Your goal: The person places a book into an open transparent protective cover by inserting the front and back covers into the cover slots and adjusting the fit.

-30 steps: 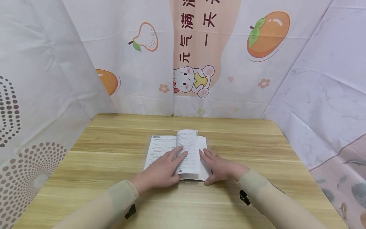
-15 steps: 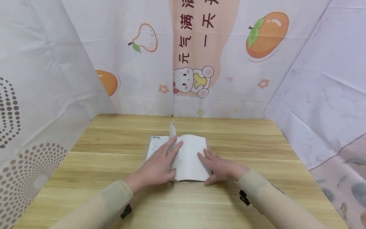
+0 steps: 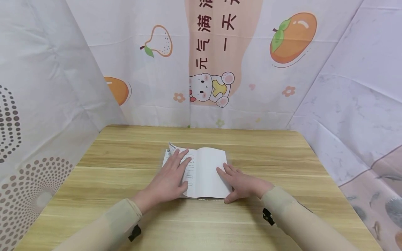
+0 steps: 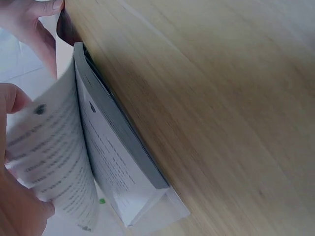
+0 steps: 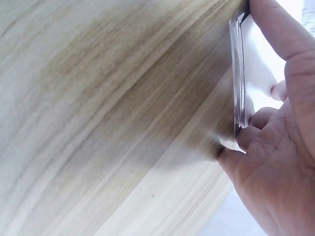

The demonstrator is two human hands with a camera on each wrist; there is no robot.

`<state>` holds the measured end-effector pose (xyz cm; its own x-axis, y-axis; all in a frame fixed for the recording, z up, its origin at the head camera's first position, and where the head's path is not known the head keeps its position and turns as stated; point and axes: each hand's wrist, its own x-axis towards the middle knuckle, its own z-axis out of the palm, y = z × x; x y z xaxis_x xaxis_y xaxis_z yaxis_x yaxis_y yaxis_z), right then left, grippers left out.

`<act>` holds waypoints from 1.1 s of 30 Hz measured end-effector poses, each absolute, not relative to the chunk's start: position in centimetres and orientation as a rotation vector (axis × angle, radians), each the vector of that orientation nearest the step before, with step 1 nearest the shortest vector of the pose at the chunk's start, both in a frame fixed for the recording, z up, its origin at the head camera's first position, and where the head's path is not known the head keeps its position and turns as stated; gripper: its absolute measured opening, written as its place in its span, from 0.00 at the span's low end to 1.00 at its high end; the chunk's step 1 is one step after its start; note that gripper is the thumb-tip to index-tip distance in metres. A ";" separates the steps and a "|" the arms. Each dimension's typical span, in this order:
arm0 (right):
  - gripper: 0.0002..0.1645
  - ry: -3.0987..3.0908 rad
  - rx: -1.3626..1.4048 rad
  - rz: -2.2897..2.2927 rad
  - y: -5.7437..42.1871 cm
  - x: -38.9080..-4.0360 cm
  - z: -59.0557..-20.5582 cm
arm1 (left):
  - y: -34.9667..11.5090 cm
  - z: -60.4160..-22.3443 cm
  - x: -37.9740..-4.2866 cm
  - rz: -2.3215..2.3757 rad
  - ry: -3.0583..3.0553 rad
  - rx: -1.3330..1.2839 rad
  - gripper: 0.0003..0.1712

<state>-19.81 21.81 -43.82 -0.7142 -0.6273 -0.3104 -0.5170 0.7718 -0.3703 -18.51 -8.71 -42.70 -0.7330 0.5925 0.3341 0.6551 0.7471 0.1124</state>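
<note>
An open book (image 3: 213, 174) lies on the wooden table, its right page blank white and its left side printed. A printed page (image 4: 54, 162) stands partly raised over the left half, its far corner curling up. My left hand (image 3: 166, 181) lies against this page with its fingers extended. In the left wrist view the page bows away from the thick block of pages below it. My right hand (image 3: 243, 184) rests on the right edge of the book, fingers spread over the blank page and thumb near the lower corner. A clear cover edge (image 5: 237, 73) shows beside the right fingers.
The wooden table (image 3: 270, 153) extends around the book on all sides. Behind it hangs a printed curtain (image 3: 251, 97) with fruit and a cartoon figure. More curtains (image 3: 339, 87) flank the left and right sides.
My left hand has moved left, carrying the page from the right half over to the left and uncovering the blank page. My right hand has hardly moved.
</note>
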 end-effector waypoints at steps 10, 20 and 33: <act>0.66 2.545 -0.850 -0.359 21.9 -19.8 -43.8 | -8.8 -42.0 -18.3 -0.233 -2.823 -0.916 0.21; 0.66 2.550 -0.840 -0.364 21.8 -19.7 -43.6 | -8.1 -42.1 -17.9 -0.293 -2.954 -0.979 0.26; 0.66 2.553 -0.845 -0.357 21.9 -19.7 -43.6 | -5.5 -42.7 -18.1 -0.127 -2.983 -1.212 0.44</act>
